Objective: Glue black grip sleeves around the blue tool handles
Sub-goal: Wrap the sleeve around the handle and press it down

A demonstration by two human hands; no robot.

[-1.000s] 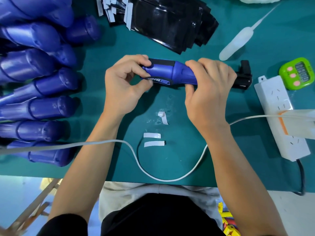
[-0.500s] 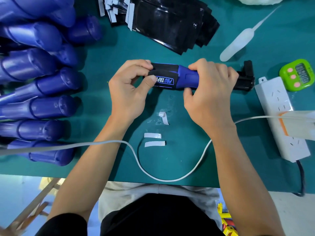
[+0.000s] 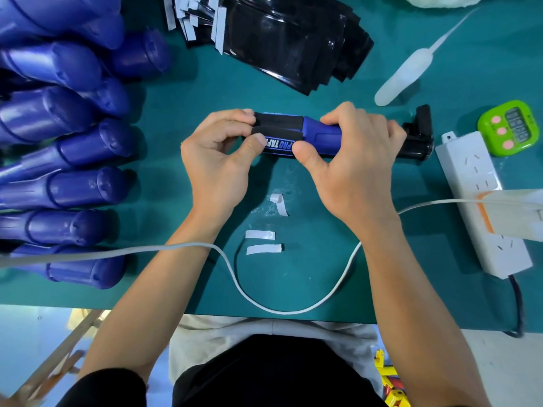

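A blue tool handle (image 3: 321, 133) with a black end piece lies crosswise above the green mat, held in both hands. A black grip sleeve (image 3: 279, 124) is wrapped around its left half, and a seam runs along it. My left hand (image 3: 219, 151) grips the sleeved left end, thumb pressed on the sleeve beside the white lettering. My right hand (image 3: 349, 160) curls round the blue middle part, thumb under the sleeve's right edge. A stack of black sleeve sheets (image 3: 282, 39) lies at the back. Several bare blue handles (image 3: 73, 189) are piled at the left.
Three white backing strips (image 3: 261, 242) lie on the mat (image 3: 293, 274) below the hands. A white cable (image 3: 264, 306) loops near the front edge. A white power strip (image 3: 476, 195) and a green timer (image 3: 508, 127) sit at the right, a white glue applicator (image 3: 405, 74) behind them.
The handle has been rolled in my hands, so more black sleeve faces up and the lettering has turned toward me. My right thumb has slid left onto the sleeve's edge.
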